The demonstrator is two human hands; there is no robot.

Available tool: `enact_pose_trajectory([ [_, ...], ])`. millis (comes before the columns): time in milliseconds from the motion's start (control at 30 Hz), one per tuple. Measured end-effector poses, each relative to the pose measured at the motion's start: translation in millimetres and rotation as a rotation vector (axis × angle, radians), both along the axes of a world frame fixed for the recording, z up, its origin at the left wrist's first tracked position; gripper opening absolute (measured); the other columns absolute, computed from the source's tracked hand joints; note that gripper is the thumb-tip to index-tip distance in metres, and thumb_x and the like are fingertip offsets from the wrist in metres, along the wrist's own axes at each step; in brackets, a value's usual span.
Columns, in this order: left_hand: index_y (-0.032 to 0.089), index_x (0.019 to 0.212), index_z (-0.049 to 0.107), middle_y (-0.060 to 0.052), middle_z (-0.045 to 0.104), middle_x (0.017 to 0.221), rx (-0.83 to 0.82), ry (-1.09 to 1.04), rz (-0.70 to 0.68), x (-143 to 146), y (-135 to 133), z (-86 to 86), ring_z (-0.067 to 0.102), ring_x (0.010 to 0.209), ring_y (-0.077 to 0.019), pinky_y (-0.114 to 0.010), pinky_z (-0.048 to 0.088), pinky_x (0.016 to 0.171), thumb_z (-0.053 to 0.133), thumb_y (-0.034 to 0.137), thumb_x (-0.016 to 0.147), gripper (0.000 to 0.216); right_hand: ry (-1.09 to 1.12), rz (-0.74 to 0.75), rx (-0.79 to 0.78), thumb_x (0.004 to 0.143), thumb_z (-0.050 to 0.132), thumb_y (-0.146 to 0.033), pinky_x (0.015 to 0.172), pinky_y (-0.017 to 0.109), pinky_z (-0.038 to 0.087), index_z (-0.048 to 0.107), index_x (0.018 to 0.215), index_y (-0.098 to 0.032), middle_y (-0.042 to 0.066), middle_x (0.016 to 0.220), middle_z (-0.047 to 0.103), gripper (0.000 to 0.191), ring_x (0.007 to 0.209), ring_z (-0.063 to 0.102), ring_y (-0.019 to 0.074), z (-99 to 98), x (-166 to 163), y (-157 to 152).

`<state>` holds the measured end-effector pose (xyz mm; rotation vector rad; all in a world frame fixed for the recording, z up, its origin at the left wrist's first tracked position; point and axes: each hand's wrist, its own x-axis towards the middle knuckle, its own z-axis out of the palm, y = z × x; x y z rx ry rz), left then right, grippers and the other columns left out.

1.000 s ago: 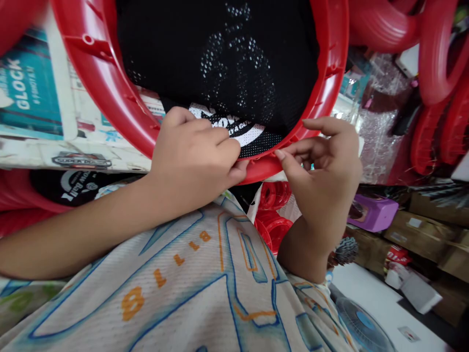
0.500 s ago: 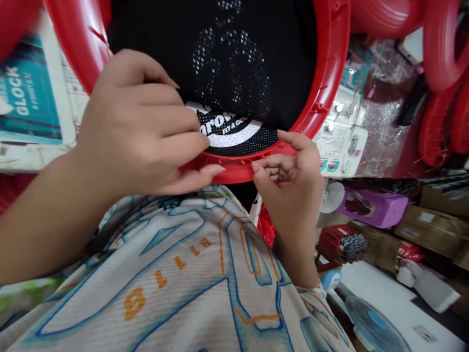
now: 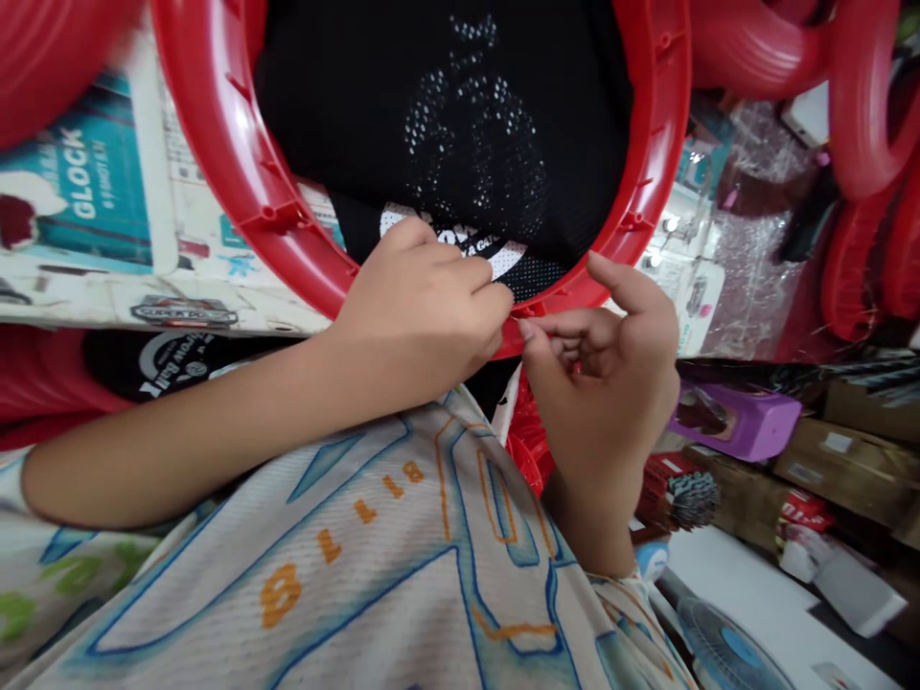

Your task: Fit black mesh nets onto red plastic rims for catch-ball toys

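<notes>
A red plastic ring [image 3: 216, 158] lies in front of me, with black mesh fabric [image 3: 331, 86] printed in white spanning its inside. At the ring's near edge my left hand [image 3: 431, 302] is closed, its fingers curled down over the rim and fingertips hidden. My right hand [image 3: 608, 364] is just to the right of it, thumb and fingertips pinched together at the same stretch of rim, index finger raised apart. Whatever thin thing either hand pinches there is too small to make out. At the lower left, the mesh leaves a gap beside the ring.
Beneath the ring are printed boxes [image 3: 79, 182] on a white surface. More red rings [image 3: 862, 86] are at the right, with clear plastic wrap [image 3: 754, 230] beside them. Lower right are a purple box [image 3: 747, 419], cardboard cartons [image 3: 840, 460] and a fan [image 3: 733, 637].
My left hand has moved right along the rim, close to my right hand, and its fingers have curled in. The ring and my right hand have shifted slightly right in view.
</notes>
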<state>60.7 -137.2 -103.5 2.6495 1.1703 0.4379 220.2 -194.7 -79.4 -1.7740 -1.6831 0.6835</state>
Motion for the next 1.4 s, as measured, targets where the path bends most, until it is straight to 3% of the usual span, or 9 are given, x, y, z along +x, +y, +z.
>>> enact_pose_trajectory([
  [200, 0.021, 0.069, 0.066, -0.003, 0.066, 0.067, -0.181, 0.054, 0.095, 5, 2, 5.1, 0.065, 0.067, -0.0214, -0.037, 0.034, 0.065, 0.047, 0.024, 0.081, 0.022, -0.123, 0.013, 0.008, 0.088, 0.067, -0.021, 0.074, 0.034, 0.054, 0.043, 0.136, -0.036, -0.002, 0.086, 0.067, 0.056, 0.068, 0.064, 0.0159, 5.7, 8, 3],
  [367, 0.02, 0.07, 0.065, -0.003, 0.065, 0.067, -0.256, 0.067, 0.068, 6, 6, 7.3, 0.067, 0.071, -0.0231, -0.036, 0.035, 0.067, 0.045, 0.027, 0.082, 0.025, -0.221, 0.19, 0.077, 0.094, 0.054, -0.017, 0.077, 0.033, 0.058, 0.04, 0.137, -0.035, -0.001, 0.097, 0.065, 0.049, 0.081, 0.068, 0.0163, 10.0, 14, 12],
  [533, 0.02, 0.071, 0.067, -0.003, 0.065, 0.067, -0.268, 0.074, 0.079, 5, 6, 7.6, 0.066, 0.07, -0.022, -0.035, 0.036, 0.068, 0.045, 0.027, 0.082, 0.026, -0.31, 0.273, 0.146, 0.091, 0.055, -0.009, 0.088, 0.03, 0.057, 0.048, 0.126, -0.033, -0.001, 0.107, 0.067, 0.042, 0.097, 0.068, 0.0163, 15.9, 11, 19],
  [733, 0.02, 0.073, 0.068, -0.003, 0.067, 0.07, -0.285, 0.067, 0.094, 7, 6, 8.1, 0.066, 0.071, -0.0215, -0.036, 0.038, 0.071, 0.048, 0.028, 0.081, 0.024, -0.331, 0.254, 0.159, 0.087, 0.058, -0.006, 0.086, 0.033, 0.057, 0.053, 0.12, -0.026, -0.001, 0.096, 0.065, 0.039, 0.09, 0.068, 0.0167, 5.1, 18, 28],
  [933, 0.02, 0.07, 0.066, -0.003, 0.065, 0.068, -0.31, 0.091, 0.098, 8, 8, 9.6, 0.067, 0.072, -0.0228, -0.037, 0.039, 0.071, 0.049, 0.031, 0.081, 0.023, -0.293, 0.182, 0.116, 0.089, 0.062, -0.013, 0.085, 0.038, 0.057, 0.056, 0.114, -0.03, -0.001, 0.096, 0.068, 0.031, 0.09, 0.07, 0.0198, 1.5, 21, 23],
  [1233, 0.021, 0.076, 0.069, -0.003, 0.064, 0.067, -0.264, 0.113, 0.059, 6, 7, 8.3, 0.066, 0.072, -0.0232, -0.038, 0.038, 0.072, 0.045, 0.039, 0.087, 0.032, -0.258, 0.113, 0.124, 0.086, 0.068, -0.014, 0.079, 0.034, 0.058, 0.056, 0.114, -0.03, -0.002, 0.098, 0.069, 0.034, 0.076, 0.068, 0.0151, -1.9, 16, 16],
  [1400, 0.021, 0.076, 0.07, -0.005, 0.066, 0.069, -0.243, 0.125, 0.056, 8, 6, 8.1, 0.066, 0.07, -0.0235, -0.039, 0.036, 0.07, 0.039, 0.034, 0.09, 0.036, -0.177, 0.109, 0.085, 0.085, 0.068, -0.014, 0.075, 0.033, 0.058, 0.054, 0.118, -0.03, -0.004, 0.089, 0.068, 0.039, 0.071, 0.065, 0.0138, -2.7, 19, 12],
])
